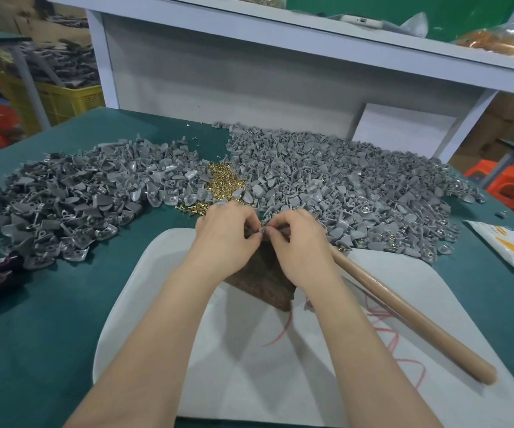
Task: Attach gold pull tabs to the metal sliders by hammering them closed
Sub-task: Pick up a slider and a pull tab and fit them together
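Both grips narrow: my left hand [228,230] and right hand [296,239] pinch one grey slider [261,232] at the fingertips, just above the dark block [268,282]. Whether a tab sits in it: too small to tell. I should seat it square before striking. The hammer handle [404,310] lies under my right hand, gold tabs [221,183] beyond.

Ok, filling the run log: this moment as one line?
left hand: pinches small grey part | right hand: pinches same part | hammer handle: on white mat, by right wrist | gold tabs: piled beyond hands
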A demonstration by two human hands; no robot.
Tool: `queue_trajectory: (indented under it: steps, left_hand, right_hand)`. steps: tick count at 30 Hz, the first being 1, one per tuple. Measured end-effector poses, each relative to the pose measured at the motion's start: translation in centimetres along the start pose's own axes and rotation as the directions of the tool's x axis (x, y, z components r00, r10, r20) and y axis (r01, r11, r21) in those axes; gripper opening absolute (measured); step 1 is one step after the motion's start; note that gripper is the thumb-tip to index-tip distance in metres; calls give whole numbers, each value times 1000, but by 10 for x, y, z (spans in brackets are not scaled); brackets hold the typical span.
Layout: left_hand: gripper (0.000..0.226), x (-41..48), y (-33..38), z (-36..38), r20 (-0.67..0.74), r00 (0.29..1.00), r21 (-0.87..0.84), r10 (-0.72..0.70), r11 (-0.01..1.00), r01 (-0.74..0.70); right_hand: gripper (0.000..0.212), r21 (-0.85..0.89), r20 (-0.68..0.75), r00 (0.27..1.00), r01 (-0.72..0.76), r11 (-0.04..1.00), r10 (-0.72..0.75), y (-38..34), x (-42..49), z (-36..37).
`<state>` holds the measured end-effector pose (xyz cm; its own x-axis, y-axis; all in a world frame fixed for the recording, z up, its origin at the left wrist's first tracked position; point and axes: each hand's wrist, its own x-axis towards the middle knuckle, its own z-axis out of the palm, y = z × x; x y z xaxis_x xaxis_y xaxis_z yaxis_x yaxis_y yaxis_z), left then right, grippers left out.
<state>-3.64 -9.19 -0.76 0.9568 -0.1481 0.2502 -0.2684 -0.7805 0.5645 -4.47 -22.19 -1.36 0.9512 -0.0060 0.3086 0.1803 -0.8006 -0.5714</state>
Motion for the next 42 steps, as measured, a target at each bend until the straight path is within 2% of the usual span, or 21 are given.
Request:
queue_trajectory:
  steps: [8,15,21,24,27,30,33,35,39,42]
  left_hand:
    - [5,1,1,0,0,999,-34,35,999,-35]
    - [4,-1,1,2,0,999,14,37,999,-37]
    - [10,-2,2,0,-10,999,-10,37,999,-37]
    - [12,-2,3,0,-22,999,-16,29,999,-29]
    - [15,-3,3,-1,-24,999,-27,23,999,-24]
    - [14,-3,3,-1,-20,1000,-29,12,999,-12]
    - [12,-3,5,-2,-19,1000,-10,-7,1000,7]
    - [12,-3,6,-1,-24,999,3,-24,1000,24]
    - [13,-4,7,-1,-33,999,14,-42,999,43]
    - [12,-4,7,-2,-31,998,7,-52,999,52]
  right_hand:
    - [6,12,-20,1000,-13,1000,13,-1,1,0]
    - [9,-154,46,998,37,987,-30,-9,7,-4]
    - [10,28,43,999,-12,1000,11,-1,3,-6]
    - [18,62,57,998,-25,998,21,4,5,-10]
    - [21,78,-8,997,-75,994,75,8,6,-18]
    - [17,-42,-89,976,-202,978,198,26,8,-32]
    - [24,-315,89,914,-351,882,395,42,6,-43]
    - [26,-362,182,880,-354,862,438,44,6,-42]
    - [22,-318,154,921,-296,901,357,39,4,-48]
    - [17,-74,107,955,-269,960,276,32,-1,-62]
